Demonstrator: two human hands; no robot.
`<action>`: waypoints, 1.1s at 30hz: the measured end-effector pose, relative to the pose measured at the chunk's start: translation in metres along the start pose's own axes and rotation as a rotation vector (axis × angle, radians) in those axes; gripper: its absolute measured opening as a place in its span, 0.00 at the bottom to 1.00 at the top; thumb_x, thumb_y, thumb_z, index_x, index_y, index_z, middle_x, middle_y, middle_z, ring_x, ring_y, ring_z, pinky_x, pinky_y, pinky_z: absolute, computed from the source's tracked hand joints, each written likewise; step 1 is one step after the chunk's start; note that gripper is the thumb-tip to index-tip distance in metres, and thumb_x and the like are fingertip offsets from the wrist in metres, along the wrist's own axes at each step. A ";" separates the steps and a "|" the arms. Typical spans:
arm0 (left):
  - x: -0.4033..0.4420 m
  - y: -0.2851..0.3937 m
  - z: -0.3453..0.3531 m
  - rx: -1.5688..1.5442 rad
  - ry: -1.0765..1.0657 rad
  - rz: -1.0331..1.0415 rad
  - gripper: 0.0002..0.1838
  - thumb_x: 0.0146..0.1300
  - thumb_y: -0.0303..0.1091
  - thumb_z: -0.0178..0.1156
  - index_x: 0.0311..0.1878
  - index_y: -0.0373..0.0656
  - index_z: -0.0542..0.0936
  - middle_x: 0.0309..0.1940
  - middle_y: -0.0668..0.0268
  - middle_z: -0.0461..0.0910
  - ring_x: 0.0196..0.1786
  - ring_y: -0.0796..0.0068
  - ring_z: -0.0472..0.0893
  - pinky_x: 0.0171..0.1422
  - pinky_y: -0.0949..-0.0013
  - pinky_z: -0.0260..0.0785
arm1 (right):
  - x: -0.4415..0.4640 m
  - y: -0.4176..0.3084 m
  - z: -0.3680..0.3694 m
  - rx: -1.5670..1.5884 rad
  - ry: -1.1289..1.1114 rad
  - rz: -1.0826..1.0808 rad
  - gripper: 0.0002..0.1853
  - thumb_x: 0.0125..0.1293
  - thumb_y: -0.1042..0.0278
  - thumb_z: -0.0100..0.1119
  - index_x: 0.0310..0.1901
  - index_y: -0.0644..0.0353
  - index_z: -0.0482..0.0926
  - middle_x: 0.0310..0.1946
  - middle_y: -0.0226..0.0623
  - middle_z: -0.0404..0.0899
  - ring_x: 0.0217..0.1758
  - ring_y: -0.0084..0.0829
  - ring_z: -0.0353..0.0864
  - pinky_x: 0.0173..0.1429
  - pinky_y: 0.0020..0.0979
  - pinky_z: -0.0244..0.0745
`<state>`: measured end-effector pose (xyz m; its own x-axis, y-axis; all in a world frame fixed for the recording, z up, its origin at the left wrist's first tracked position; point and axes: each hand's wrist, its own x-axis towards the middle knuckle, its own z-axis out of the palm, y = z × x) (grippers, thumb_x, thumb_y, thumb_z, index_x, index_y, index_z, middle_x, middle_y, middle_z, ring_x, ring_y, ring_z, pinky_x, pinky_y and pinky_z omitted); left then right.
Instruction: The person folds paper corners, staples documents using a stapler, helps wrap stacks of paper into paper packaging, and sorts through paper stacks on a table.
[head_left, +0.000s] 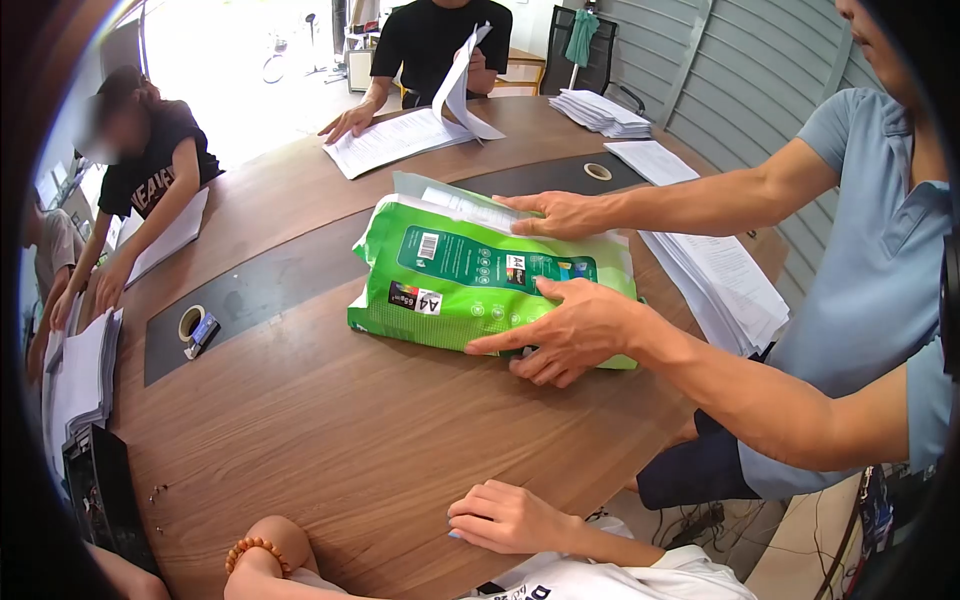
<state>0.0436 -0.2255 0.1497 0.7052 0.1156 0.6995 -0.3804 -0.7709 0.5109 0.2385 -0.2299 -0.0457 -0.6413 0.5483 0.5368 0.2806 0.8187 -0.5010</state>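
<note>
My right hand (510,516) rests on the near edge of the wooden table (330,430), its fingers loosely extended and holding nothing. At the lower left, my left hand (285,538) is bent at a wrist with a beaded bracelet (256,556); its fingers are hidden. Beyond my right hand lies a green A4 paper package (450,262) with white sheets (470,207) showing along its far side. A co-worker in a blue shirt has both hands (585,325) on this package, one at its near side and one at the top sheets.
Paper stacks (715,280) lie at the right edge, far right and left. Tape rolls (597,172) and a small blue box (202,335) sit on the dark table strip. Across the table, a person lifts printed sheets (395,140); another leans over papers. A black open box (105,500) stands lower left.
</note>
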 end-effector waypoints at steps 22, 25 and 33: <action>-0.032 -0.001 -0.021 -0.234 0.015 0.115 0.16 0.62 0.28 0.44 0.19 0.33 0.70 0.18 0.55 0.64 0.26 0.55 0.71 0.38 0.54 0.66 | 0.006 0.000 0.001 0.034 -0.069 0.023 0.05 0.50 0.73 0.63 0.30 0.60 0.78 0.31 0.29 0.78 0.32 0.28 0.75 0.34 0.27 0.70; -0.016 -0.001 -0.022 -0.101 0.118 0.119 0.07 0.58 0.26 0.55 0.31 0.39 0.83 0.24 0.66 0.76 0.23 0.80 0.72 0.30 0.74 0.62 | 0.004 -0.001 -0.003 0.006 -0.062 0.046 0.06 0.50 0.73 0.63 0.30 0.60 0.78 0.32 0.30 0.77 0.33 0.28 0.75 0.34 0.27 0.70; -0.004 -0.013 -0.059 -0.244 -0.223 0.048 0.13 0.63 0.31 0.48 0.31 0.44 0.83 0.26 0.69 0.78 0.25 0.80 0.73 0.37 0.71 0.61 | 0.000 0.004 -0.003 0.048 -0.009 -0.008 0.05 0.52 0.72 0.62 0.28 0.61 0.74 0.31 0.30 0.74 0.32 0.28 0.72 0.34 0.28 0.68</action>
<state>0.0103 -0.1784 0.1695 0.7867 -0.0780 0.6124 -0.5290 -0.5966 0.6035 0.2420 -0.2262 -0.0454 -0.6498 0.5398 0.5351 0.2411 0.8140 -0.5284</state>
